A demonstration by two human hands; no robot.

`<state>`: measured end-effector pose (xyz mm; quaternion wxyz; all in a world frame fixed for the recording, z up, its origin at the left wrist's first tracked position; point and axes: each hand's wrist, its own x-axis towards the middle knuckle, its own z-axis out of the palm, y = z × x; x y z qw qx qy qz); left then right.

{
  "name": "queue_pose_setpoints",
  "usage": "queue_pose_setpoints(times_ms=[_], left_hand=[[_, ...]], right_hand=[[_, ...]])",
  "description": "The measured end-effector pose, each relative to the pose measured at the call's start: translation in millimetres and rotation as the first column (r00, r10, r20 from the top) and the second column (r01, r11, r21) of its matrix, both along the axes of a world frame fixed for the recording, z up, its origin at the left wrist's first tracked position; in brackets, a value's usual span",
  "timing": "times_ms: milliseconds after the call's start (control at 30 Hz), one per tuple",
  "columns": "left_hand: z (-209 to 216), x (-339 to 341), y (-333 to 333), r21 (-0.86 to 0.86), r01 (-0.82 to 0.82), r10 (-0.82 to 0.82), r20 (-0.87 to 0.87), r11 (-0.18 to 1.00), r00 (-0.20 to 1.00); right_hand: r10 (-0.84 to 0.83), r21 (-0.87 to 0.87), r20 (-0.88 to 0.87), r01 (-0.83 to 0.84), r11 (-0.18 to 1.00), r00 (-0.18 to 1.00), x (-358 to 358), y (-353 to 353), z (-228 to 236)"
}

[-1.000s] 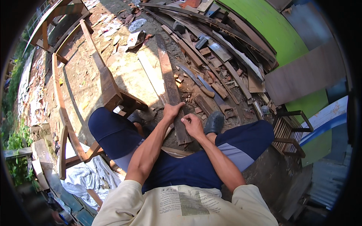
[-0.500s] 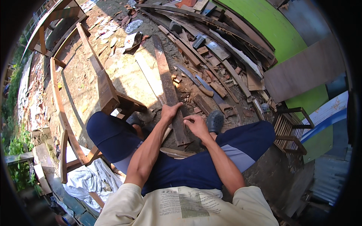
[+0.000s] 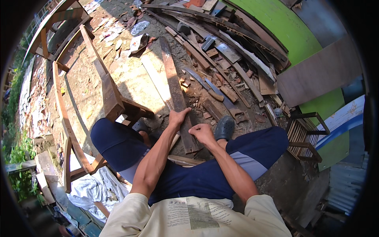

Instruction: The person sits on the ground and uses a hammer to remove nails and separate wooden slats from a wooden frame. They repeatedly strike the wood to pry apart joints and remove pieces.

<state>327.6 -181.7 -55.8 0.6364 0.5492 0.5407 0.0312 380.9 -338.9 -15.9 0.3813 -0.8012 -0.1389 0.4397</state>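
A long, weathered brown plank (image 3: 173,83) runs away from me between my legs, its near end close to my lap. My left hand (image 3: 179,118) is wrapped round its left edge, thumb lying across the upper face. At the plank's right edge, my right hand (image 3: 202,133) is closed with its fingertips pinched together; whatever they hold, if anything, is too small to make out. A paler strip of wood (image 3: 156,81) lies alongside the plank on the left. On the ground to the right are a wooden-handled machete (image 3: 204,84) and a handsaw (image 3: 227,103).
Stacked boards and scrap wood (image 3: 233,35) fill the far right, with a hammer (image 3: 207,43) among them. A wooden frame (image 3: 108,89) stands at my left. Green panels (image 3: 288,29) and a slatted wooden rack (image 3: 303,136) are on the right. White cloth (image 3: 96,189) lies at lower left.
My right hand has shifted slightly left over the plank's edge, and its fingers have curled in closer together. The left hand and the plank stay in place.
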Motion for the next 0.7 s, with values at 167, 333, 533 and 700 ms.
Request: queue_pose_setpoints(times_ms=[167,333,533,700], left_hand=[[-11.6,0.6,0.8,0.019,0.020,-0.019,-0.057,1.000,0.998],[-20.9,-2.0,1.8,0.030,0.014,-0.012,-0.054,0.999,0.998],[-18.4,2.8,-2.0,0.032,0.022,-0.020,-0.057,0.999,0.998],[-14.8,1.7,-1.1,0.019,0.018,-0.017,-0.049,1.000,0.999]], right_hand=[[0.042,-0.089,-0.032,-0.045,0.995,0.999,-0.1,4.5,-13.1],[0.132,-0.163,-0.006,-0.131,0.978,0.991,-2.2,9.8,1.1],[0.209,-0.133,0.117,-0.193,0.972,0.971,-5.9,1.0,-7.3],[0.015,0.039,-0.212,-0.007,0.999,0.977,0.3,-1.2,3.4]])
